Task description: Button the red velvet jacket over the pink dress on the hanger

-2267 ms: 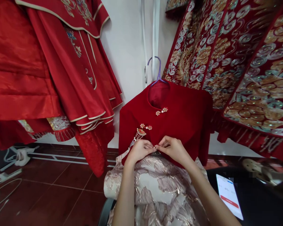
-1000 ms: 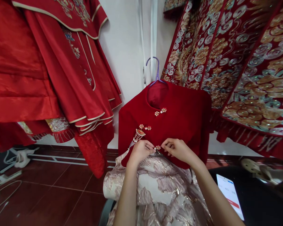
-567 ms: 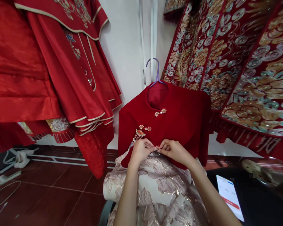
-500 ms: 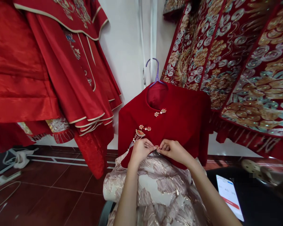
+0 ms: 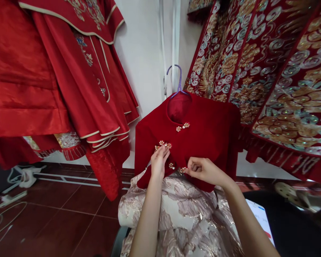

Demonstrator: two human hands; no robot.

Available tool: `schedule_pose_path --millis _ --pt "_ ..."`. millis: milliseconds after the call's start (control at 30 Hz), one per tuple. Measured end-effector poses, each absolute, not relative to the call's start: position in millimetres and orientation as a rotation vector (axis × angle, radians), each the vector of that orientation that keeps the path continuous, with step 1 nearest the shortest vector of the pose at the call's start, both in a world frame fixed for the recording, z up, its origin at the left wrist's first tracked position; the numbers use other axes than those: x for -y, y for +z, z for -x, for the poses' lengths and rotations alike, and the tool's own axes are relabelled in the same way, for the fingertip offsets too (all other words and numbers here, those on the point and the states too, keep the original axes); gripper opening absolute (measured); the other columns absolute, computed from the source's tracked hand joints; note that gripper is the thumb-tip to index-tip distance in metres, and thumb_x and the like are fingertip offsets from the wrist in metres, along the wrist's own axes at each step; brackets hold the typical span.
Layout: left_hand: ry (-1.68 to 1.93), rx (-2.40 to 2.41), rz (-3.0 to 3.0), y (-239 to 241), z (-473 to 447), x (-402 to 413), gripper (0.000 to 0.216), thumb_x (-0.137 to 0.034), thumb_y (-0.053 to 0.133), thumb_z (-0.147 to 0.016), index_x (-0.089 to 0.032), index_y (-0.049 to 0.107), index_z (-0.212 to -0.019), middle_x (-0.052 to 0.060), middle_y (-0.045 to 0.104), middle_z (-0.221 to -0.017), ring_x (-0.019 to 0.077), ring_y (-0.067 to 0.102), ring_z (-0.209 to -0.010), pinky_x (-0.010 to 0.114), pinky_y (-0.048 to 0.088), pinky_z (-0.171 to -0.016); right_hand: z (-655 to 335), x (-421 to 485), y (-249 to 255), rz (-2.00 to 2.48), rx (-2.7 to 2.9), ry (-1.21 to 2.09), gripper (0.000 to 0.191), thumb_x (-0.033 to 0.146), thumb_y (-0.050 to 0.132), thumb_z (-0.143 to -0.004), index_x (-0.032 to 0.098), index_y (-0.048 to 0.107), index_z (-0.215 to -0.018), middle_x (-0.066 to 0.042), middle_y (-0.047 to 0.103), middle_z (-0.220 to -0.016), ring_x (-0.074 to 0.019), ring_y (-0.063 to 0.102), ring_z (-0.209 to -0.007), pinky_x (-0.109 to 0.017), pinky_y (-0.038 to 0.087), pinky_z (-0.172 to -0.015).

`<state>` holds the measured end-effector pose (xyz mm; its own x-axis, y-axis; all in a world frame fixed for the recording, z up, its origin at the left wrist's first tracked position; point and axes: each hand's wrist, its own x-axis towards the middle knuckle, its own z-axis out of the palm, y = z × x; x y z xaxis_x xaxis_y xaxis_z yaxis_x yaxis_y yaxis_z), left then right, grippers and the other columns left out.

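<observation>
A dark red velvet jacket [image 5: 203,135] hangs on a purple hanger [image 5: 178,80] over a pale brocade skirt [image 5: 182,214]. Pearl clasps run down its slanted front: one at the collar [image 5: 183,126], one lower [image 5: 163,145], and one near the hem [image 5: 176,167]. My left hand [image 5: 159,162] lies on the jacket with its fingers up against the middle clasp, covering the tassel ornament there. My right hand [image 5: 203,170] is pinched on the jacket edge at the lowest clasp.
Red satin garments [image 5: 50,78] hang at the left. Heavily embroidered red panels [image 5: 270,71] hang at the right. A phone with a lit screen [image 5: 262,219] lies on a dark surface at lower right. White cables [image 5: 13,185] lie on the red tiled floor.
My left hand has let go of the lowest clasp and moved up to the middle clasp. The lowest clasp's two halves now sit apart. My right hand stays at the hem.
</observation>
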<state>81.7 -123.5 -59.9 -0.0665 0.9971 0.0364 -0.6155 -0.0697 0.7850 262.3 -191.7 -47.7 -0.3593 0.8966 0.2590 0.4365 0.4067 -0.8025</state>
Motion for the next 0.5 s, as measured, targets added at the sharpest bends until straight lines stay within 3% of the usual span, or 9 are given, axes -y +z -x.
schedule_pose_path --millis 167,333,500 --pt "1.575 -0.668 -0.596 -63.1 -89.4 121.5 0.013 -0.019 0.066 -0.079 -0.014 0.067 -0.092 0.009 0.069 -0.11 0.014 0.065 -0.102 0.03 0.047 -0.097 -261.3 190.1 -51.7 1.14 1.947 0.856 0.023 0.04 0.059 -0.081 0.019 0.054 -0.073 0.0 0.062 -0.067 -0.0124 0.058 -0.061 -0.023 0.045 -0.056" --pt "1.549 -0.678 -0.654 -59.9 -93.4 127.2 0.026 -0.027 0.071 -0.074 -0.016 0.069 -0.098 0.01 0.067 -0.115 0.0154 0.064 -0.104 0.029 0.047 -0.093 -260.0 189.0 -53.8 1.136 1.96 0.838 0.021 0.038 0.06 -0.081 0.019 0.053 -0.073 0.0 0.062 -0.068 -0.012 0.057 -0.062 -0.023 0.044 -0.056" --pt "1.684 -0.766 -0.637 -58.6 -100.7 127.1 0.03 -0.034 0.073 -0.068 -0.014 0.072 -0.091 0.013 0.07 -0.107 0.0173 0.067 -0.092 0.027 0.05 -0.08 -261.5 188.1 -54.0 1.119 1.981 0.832 0.019 0.034 0.06 -0.081 0.018 0.054 -0.074 0.0 0.061 -0.068 -0.0114 0.056 -0.062 -0.022 0.043 -0.056"
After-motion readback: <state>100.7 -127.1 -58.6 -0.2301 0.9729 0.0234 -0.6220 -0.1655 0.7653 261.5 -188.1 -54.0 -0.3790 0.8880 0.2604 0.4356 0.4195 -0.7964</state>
